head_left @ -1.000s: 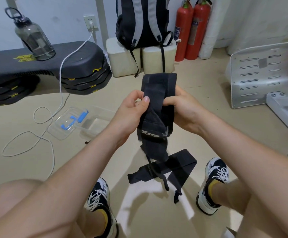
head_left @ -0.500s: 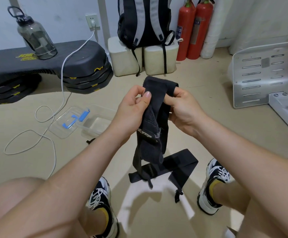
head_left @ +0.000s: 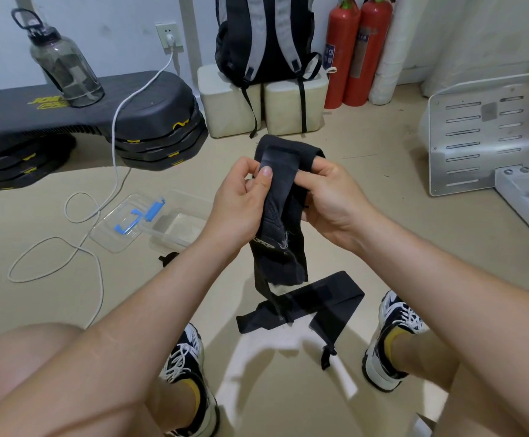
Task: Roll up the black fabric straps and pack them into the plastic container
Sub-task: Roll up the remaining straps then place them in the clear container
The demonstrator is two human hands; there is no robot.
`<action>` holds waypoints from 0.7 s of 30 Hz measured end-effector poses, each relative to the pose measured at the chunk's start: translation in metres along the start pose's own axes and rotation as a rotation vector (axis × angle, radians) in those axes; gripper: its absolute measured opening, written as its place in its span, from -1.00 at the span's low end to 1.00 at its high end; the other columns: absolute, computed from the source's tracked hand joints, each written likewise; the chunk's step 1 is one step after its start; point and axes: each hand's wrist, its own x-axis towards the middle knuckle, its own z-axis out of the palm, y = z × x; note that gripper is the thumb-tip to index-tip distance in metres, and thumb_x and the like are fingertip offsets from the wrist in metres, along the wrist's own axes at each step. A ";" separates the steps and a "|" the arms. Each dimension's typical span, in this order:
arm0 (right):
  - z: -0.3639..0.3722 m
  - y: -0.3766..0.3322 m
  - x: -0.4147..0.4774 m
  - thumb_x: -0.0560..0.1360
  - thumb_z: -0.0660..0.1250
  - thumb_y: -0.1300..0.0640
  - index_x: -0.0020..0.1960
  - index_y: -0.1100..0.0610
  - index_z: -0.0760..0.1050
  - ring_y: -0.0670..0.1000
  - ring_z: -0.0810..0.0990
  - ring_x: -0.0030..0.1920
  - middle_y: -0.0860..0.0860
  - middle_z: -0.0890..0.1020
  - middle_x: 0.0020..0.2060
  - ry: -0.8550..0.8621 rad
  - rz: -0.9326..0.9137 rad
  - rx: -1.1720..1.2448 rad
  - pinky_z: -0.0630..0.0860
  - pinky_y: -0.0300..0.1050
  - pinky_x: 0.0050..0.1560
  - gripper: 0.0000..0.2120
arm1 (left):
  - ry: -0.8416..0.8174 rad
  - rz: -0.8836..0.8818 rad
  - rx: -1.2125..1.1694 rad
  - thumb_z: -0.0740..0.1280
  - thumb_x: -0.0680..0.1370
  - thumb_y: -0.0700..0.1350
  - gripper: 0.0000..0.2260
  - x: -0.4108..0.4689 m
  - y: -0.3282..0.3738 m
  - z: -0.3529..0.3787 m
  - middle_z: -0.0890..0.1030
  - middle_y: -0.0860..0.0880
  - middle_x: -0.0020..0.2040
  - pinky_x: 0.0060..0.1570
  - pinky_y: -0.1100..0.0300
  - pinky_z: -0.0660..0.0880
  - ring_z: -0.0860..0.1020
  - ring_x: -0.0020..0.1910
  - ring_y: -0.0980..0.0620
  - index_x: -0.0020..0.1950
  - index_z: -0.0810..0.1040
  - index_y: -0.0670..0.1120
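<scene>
I hold a black fabric strap upright in front of me, its top end folded over into a first turn. My left hand pinches the fold with thumb and fingers, and my right hand grips the strap's right edge. The strap's tail hangs down with a white logo on it. A second black strap lies flat on the floor between my shoes. The clear plastic container sits open on the floor to the left, its lid with blue clips beside it.
A white cable loops across the floor from a wall socket. Black step platforms carry a water bottle at the left. A backpack on blocks, two fire extinguishers and a metal frame stand behind.
The strap's top end has been folded down and over into a roll, and the hanging tail has risen off the floor strap. Both hands keep their hold.
</scene>
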 end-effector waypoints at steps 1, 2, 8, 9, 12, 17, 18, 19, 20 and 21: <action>0.000 0.001 0.000 0.59 0.29 0.28 0.23 0.23 0.57 0.30 0.64 0.13 0.27 0.67 0.09 0.001 0.003 -0.001 0.56 0.17 0.09 -0.76 | 0.008 0.004 0.002 0.21 0.57 0.13 -0.81 0.000 0.000 0.000 0.56 -0.24 -0.25 -0.20 -0.21 0.54 0.53 -0.29 -0.08 -0.13 0.42 0.05; 0.001 0.001 0.001 0.59 0.29 0.28 0.23 0.23 0.58 0.31 0.63 0.15 0.28 0.67 0.09 0.002 0.006 -0.002 0.55 0.15 0.07 -0.76 | 0.018 0.008 0.007 0.20 0.56 0.14 -0.81 0.000 0.000 0.000 0.56 -0.23 -0.25 -0.21 -0.22 0.55 0.53 -0.30 -0.07 -0.13 0.42 0.05; 0.001 0.001 0.001 0.59 0.23 0.34 0.19 0.28 0.57 0.18 0.64 -0.10 0.30 0.67 -0.01 -0.007 -0.001 -0.058 0.52 -0.07 -0.22 -0.76 | 0.054 0.014 0.032 0.19 0.59 0.13 -0.80 0.002 -0.005 0.001 0.50 -0.19 -0.31 -0.30 -0.02 0.44 0.46 -0.34 -0.06 -0.12 0.40 0.04; 0.001 0.001 0.001 0.58 0.21 0.36 0.18 0.28 0.57 0.12 0.64 -0.15 0.26 0.66 -0.06 -0.006 -0.001 -0.064 0.52 -0.12 -0.28 -0.76 | 0.062 0.018 0.037 0.18 0.60 0.13 -0.80 0.003 -0.006 0.001 0.48 -0.15 -0.32 -0.30 0.00 0.41 0.44 -0.35 -0.04 -0.12 0.40 0.04; 0.001 0.002 0.001 0.59 0.18 0.36 0.15 0.26 0.58 0.08 0.65 -0.15 0.18 0.67 -0.10 -0.012 0.001 -0.073 0.53 -0.15 -0.32 -0.76 | 0.078 0.018 0.060 0.17 0.58 0.15 -0.78 0.003 -0.009 0.002 0.46 -0.16 -0.32 -0.31 -0.02 0.40 0.44 -0.35 -0.05 -0.10 0.39 0.02; 0.004 0.003 -0.003 0.60 0.15 0.35 0.12 0.22 0.59 0.13 0.68 -0.06 0.22 0.69 -0.02 -0.022 0.007 -0.064 0.59 -0.03 -0.15 -0.75 | 0.126 0.031 0.092 0.19 0.65 0.07 -0.77 0.004 -0.012 0.003 0.48 -0.17 -0.29 -0.32 -0.01 0.42 0.44 -0.34 -0.02 -0.04 0.41 -0.08; 0.006 0.003 -0.003 0.59 0.14 0.35 0.15 0.25 0.57 0.18 0.68 0.01 0.26 0.68 0.04 -0.030 0.012 -0.052 0.60 0.06 -0.06 -0.74 | 0.142 0.039 0.112 0.19 0.66 0.04 -0.77 0.004 -0.012 0.003 0.46 -0.16 -0.29 -0.32 0.04 0.39 0.42 -0.34 -0.01 -0.02 0.41 -0.12; 0.008 0.003 -0.004 0.59 0.14 0.34 0.15 0.27 0.56 0.22 0.67 0.06 0.28 0.66 0.07 -0.040 0.019 -0.037 0.57 0.16 0.03 -0.74 | 0.155 0.047 0.133 0.18 0.66 0.02 -0.76 0.005 -0.012 0.002 0.45 -0.15 -0.29 -0.32 0.05 0.38 0.41 -0.34 -0.01 -0.02 0.41 -0.15; 0.009 0.003 -0.005 0.59 0.16 0.32 0.12 0.27 0.56 0.22 0.66 0.06 0.28 0.66 0.07 -0.046 0.024 -0.023 0.54 0.19 0.06 -0.77 | 0.166 0.054 0.149 0.18 0.66 0.02 -0.76 0.005 -0.012 0.002 0.45 -0.15 -0.29 -0.32 0.01 0.40 0.41 -0.34 -0.03 -0.02 0.40 -0.15; 0.011 0.003 -0.006 0.60 0.19 0.29 0.09 0.25 0.56 0.19 0.65 0.02 0.24 0.66 0.03 -0.051 0.023 -0.019 0.52 0.15 0.03 -0.81 | 0.176 0.062 0.158 0.18 0.66 0.02 -0.76 0.005 -0.012 0.001 0.46 -0.16 -0.30 -0.31 -0.05 0.44 0.43 -0.34 -0.07 -0.03 0.40 -0.15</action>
